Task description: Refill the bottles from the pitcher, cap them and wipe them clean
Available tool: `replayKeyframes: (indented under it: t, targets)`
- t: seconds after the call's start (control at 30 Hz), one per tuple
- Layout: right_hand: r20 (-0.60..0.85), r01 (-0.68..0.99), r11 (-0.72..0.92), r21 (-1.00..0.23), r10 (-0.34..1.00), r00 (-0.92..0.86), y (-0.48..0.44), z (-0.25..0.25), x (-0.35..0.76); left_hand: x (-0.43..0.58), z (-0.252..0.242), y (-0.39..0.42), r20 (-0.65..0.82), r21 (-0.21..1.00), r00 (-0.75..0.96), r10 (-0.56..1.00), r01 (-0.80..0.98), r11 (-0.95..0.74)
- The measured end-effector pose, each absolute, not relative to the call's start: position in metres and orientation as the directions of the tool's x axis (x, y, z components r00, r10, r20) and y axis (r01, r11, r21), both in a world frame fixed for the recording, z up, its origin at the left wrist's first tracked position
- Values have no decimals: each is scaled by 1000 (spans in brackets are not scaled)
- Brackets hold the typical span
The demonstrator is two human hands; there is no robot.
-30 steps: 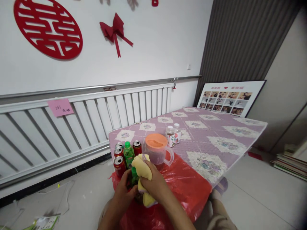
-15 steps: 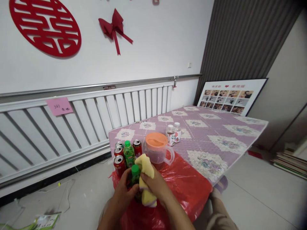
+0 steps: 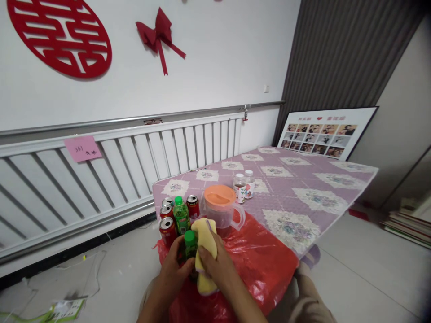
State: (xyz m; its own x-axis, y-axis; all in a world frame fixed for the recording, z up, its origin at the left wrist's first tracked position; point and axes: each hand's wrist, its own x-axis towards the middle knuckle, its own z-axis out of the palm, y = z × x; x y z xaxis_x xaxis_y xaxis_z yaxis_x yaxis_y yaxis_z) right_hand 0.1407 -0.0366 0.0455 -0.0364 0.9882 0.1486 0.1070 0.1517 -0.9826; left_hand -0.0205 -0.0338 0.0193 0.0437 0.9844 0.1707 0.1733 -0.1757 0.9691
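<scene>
My left hand (image 3: 176, 264) is wrapped round a green-capped bottle (image 3: 191, 244) near the front of the table. In my right hand (image 3: 215, 260) is a folded yellow cloth (image 3: 204, 237), held against the right side of that bottle. Just behind stands another green bottle (image 3: 181, 217) with a green cap, among several opened drink cans (image 3: 167, 229). A clear plastic pitcher (image 3: 215, 216) with an orange lid is beyond the cloth. Under my hands lies a red plastic bag (image 3: 259, 258). The lower part of the held bottle is hidden by my fingers and the cloth.
Two small white-capped jars (image 3: 240, 188) stand behind the pitcher on the patterned tablecloth (image 3: 292, 224). A white radiator (image 3: 134, 166) runs along the wall. A photo board (image 3: 313, 134) leans at the table's far right end, and stacked boards (image 3: 407, 229) lie on the right.
The yellow cloth has shifted slightly on the bottle's right side and my right fingers now press over it differently. My left hand stays round the bottle. The view has tilted a little.
</scene>
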Motion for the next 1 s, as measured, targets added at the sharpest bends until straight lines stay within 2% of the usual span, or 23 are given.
replayKeyframes:
  t: [0.07, 0.13, 0.33, 0.53, 0.7, 0.8, 1.0]
  targets:
    - [267, 170, 272, -947, 962, -50, -41, 56, 138, -21, 18, -33, 153, 978, 98, 983, 126, -165]
    - [307, 223, 310, -924, 951, -50, -42, 57, 136, -22, 16, -32, 144, 982, 117, 983, 105, -157]
    - [110, 305, 111, -946, 994, -21, -33, 18, 146, -24, 14, -33, 149, 977, 84, 985, 144, -160]
    - [125, 309, 147, -939, 988, -88, -30, -3, 156, -22, 10, -35, 146, 975, 36, 989, 163, -150]
    - [96, 303, 90, -949, 995, 5, -29, -15, 151, -20, 5, -36, 169, 950, 13, 986, 262, -167]
    - [67, 302, 46, -952, 996, 59, -31, -16, 149, -19, 5, -37, 231, 925, -13, 973, 312, -216]
    - [98, 236, 73, -969, 991, 94, -36, -1, 150, -19, 10, -38, 266, 899, -56, 962, 376, -227]
